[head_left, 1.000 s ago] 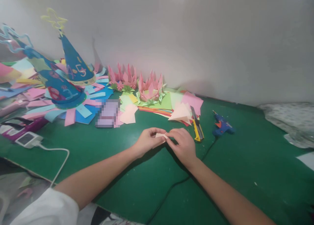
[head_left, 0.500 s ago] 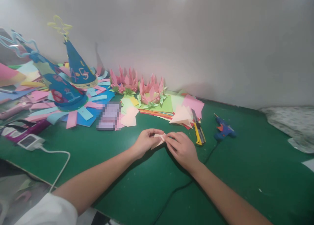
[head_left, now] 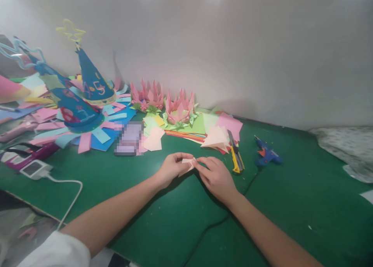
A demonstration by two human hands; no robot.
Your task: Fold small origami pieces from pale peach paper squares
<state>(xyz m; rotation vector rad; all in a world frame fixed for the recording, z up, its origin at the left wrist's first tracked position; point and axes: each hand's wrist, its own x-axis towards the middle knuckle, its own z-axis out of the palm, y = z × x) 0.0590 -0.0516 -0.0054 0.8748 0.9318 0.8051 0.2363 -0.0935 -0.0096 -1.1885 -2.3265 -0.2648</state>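
Observation:
A small folded piece of pale peach paper (head_left: 185,170) is pinched between both hands, just above the green table. My left hand (head_left: 172,168) holds its left side between thumb and forefinger. The fingertips of my right hand (head_left: 216,177) press on its upper right corner, so part of the paper is hidden. Beyond the hands lie loose peach sheets (head_left: 215,138) and a stack of coloured paper (head_left: 201,123). Two pink folded-paper lotus flowers (head_left: 179,105) with green leaves stand at the back, one of them on the stack.
To the right lie a yellow utility knife (head_left: 236,158) and a blue glue gun (head_left: 267,155), its black cord (head_left: 206,227) running towards me. Blue cone hats (head_left: 94,78), paper strips, a pixelated phone-like object (head_left: 129,138) and a white device (head_left: 35,169) with a cable are left.
Both hands stay at nearly the same place with the paper between them. The fingers of my right hand have shifted very slightly along its edge.

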